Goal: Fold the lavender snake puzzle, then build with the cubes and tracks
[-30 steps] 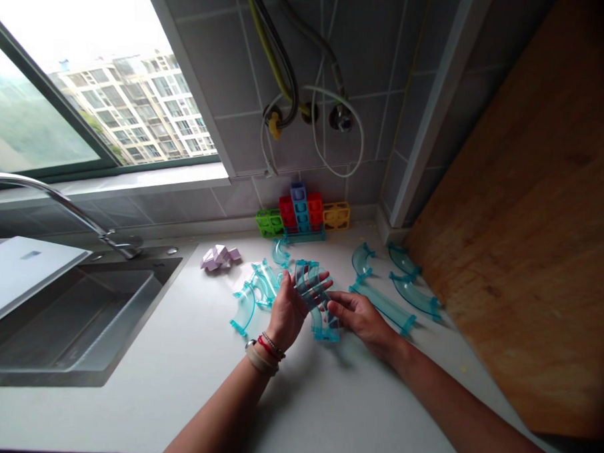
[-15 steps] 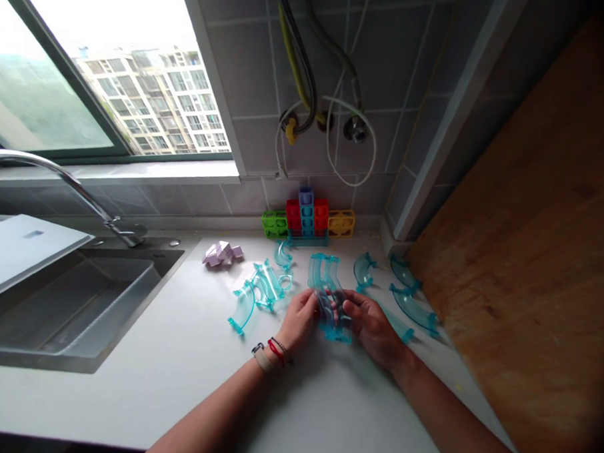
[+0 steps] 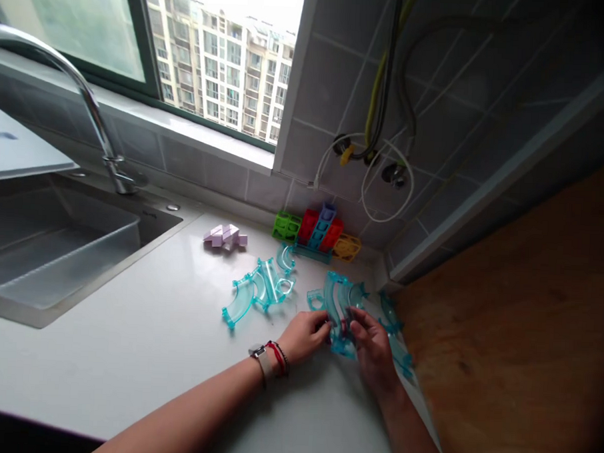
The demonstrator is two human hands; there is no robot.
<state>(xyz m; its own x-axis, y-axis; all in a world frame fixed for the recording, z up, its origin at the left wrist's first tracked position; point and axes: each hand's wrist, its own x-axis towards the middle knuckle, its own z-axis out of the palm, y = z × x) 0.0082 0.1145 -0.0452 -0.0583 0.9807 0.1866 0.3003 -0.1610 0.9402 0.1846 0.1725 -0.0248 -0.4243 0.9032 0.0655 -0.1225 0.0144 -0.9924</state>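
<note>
Both my hands meet over a stack of clear teal curved track pieces (image 3: 339, 301) on the white counter (image 3: 167, 341). My left hand (image 3: 304, 335), with bracelets at the wrist, pinches the stack's left side. My right hand (image 3: 371, 343) grips its right side with curled fingers. The lower end of the stack is hidden between my fingers. More teal track pieces (image 3: 259, 290) lie loose to the left, and others (image 3: 394, 337) lie beyond my right hand.
Coloured lattice blocks (image 3: 318, 230) stand against the tiled wall. A small lilac piece (image 3: 225, 236) lies near the steel sink (image 3: 56, 242) with its tap (image 3: 87, 103). A wooden board (image 3: 518, 329) fills the right side. Hoses and a cable (image 3: 380, 143) hang on the wall.
My hands closed in on the teal stack from both sides and lowered it toward the counter. The camera swung left and tilted, so everything shifted right in view.
</note>
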